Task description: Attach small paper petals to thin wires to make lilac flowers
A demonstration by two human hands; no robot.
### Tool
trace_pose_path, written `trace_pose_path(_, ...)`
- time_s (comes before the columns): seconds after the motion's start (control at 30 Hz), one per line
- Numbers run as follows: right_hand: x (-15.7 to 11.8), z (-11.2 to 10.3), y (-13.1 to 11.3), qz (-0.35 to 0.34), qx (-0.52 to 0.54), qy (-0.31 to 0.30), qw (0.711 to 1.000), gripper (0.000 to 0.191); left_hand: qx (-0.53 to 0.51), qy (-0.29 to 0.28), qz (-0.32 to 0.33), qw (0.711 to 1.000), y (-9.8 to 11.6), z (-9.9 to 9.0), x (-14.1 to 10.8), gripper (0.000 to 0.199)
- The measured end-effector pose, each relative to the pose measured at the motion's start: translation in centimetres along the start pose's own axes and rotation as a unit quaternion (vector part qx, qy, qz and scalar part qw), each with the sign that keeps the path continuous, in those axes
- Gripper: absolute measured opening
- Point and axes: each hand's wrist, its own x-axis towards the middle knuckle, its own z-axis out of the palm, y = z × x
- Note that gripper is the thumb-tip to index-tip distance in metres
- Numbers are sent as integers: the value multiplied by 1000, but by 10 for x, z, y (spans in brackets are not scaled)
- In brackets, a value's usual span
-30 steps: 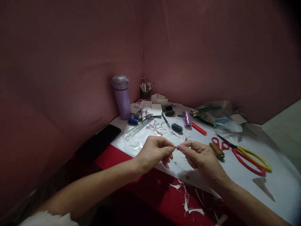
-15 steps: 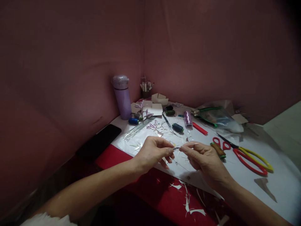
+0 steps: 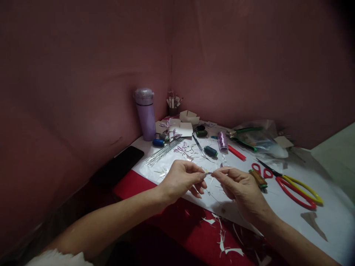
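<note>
A black phone point(image 3: 124, 162) lies leftmost, then 1 purple bottle point(image 3: 146, 120) stands upright, with a blue spool point(image 3: 158, 142) beside thin wires point(image 3: 163, 153). The left hand point(image 3: 180, 181) pinches 1 end of a small thin strip point(image 3: 209, 173) above the white-covered surface point(image 3: 332, 218); the right hand point(image 3: 240, 184) pinches its other end. Rightward lie a brown spool point(image 3: 257, 179) and red-and-yellow-handled scissors point(image 3: 290, 182).

We record white paper point(image 3: 288, 225), red cloth point(image 3: 129, 186), dull pink walls point(image 3: 244, 66), silvery wires point(image 3: 163, 152), a dark-banded lilac bottle point(image 3: 146, 120) and a black phone point(image 3: 119, 164). We note a blue spool point(image 3: 158, 143), a shiny purple spool point(image 3: 222, 141) and a green-ended brown spool point(image 3: 257, 178). We find the shears point(image 3: 279, 175) black-bladed, handled in red and yellow. The held piece point(image 3: 209, 173) looks greyish.
</note>
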Motion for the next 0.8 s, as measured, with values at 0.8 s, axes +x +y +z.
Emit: trace_pose_path(0.8, 24, -19, -60, -19, -204, -194, 959, 22, -8, -65, 20, 998, 9, 2, -16, 15)
